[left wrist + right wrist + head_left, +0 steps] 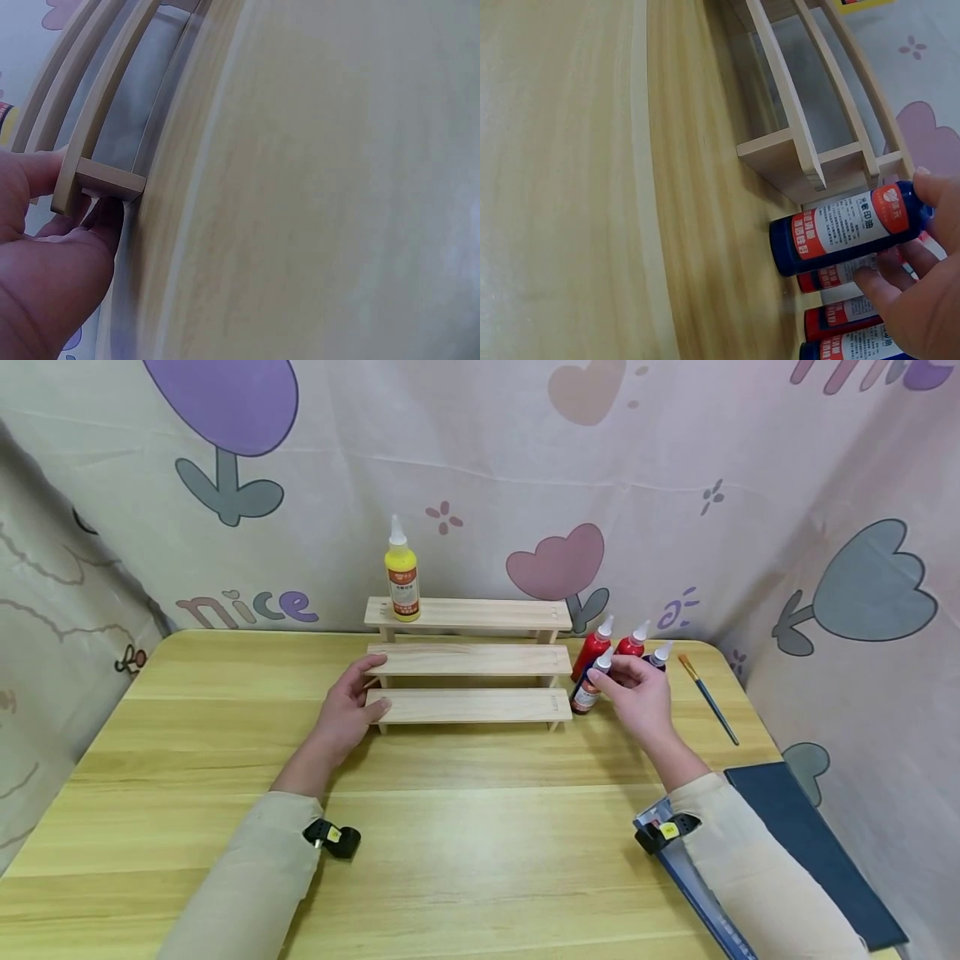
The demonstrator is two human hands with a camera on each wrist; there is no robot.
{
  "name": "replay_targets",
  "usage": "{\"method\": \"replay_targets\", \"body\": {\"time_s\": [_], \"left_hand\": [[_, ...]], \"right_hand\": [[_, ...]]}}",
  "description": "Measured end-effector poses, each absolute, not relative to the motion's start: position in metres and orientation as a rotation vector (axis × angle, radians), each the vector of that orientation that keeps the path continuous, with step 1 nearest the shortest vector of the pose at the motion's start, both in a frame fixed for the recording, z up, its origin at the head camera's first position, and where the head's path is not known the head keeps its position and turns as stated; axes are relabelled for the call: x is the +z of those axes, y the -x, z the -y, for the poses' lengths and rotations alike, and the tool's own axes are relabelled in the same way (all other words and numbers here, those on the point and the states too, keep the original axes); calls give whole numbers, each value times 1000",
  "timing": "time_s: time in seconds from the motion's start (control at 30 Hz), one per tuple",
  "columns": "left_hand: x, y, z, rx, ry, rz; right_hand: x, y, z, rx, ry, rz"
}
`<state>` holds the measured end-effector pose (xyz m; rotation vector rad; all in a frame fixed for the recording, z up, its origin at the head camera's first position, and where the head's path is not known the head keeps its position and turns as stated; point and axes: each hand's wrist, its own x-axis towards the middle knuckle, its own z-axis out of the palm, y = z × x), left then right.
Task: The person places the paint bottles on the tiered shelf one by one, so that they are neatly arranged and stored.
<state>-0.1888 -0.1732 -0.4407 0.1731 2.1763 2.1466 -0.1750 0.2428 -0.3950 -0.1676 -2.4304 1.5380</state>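
Observation:
A three-tier wooden rack (468, 660) stands near the table's back edge. At its left end my left hand (347, 706) grips the lower tiers; the left wrist view shows the thumb and fingers around the end of the wood (105, 176). My right hand (639, 695) pinches a dark blue squeeze bottle (844, 229) with a white nozzle, beside the rack's right end. Behind that bottle are two red bottles (587, 656) and another dark bottle (658, 657), partly hidden by the hand. On the left of the top tier, a yellow bottle (403, 581) stands upright.
A paintbrush (707, 697) lies at the table's right. Nearer, a dark blue flat piece (817, 852) and a blue-edged clear package (701, 893) lie partly under my right sleeve. Printed cloth (465, 468) hangs behind the table (480, 843).

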Motion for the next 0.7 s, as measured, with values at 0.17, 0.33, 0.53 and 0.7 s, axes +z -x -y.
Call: {"method": "replay_targets", "body": {"time_s": [0.17, 0.33, 0.53, 0.7], "left_hand": [[-441, 189, 174, 2134, -168, -2187], [-441, 189, 174, 2128, -169, -2190], [-439, 188, 174, 2127, -162, -2189], [-438, 188, 173, 2119, -146, -2192]], "right_hand": [[-390, 171, -237, 1619, 188, 2393], [-398, 173, -239, 1612, 188, 2365], [-400, 173, -240, 1668, 224, 2283], [-395, 172, -241, 1747, 258, 2185]]}}
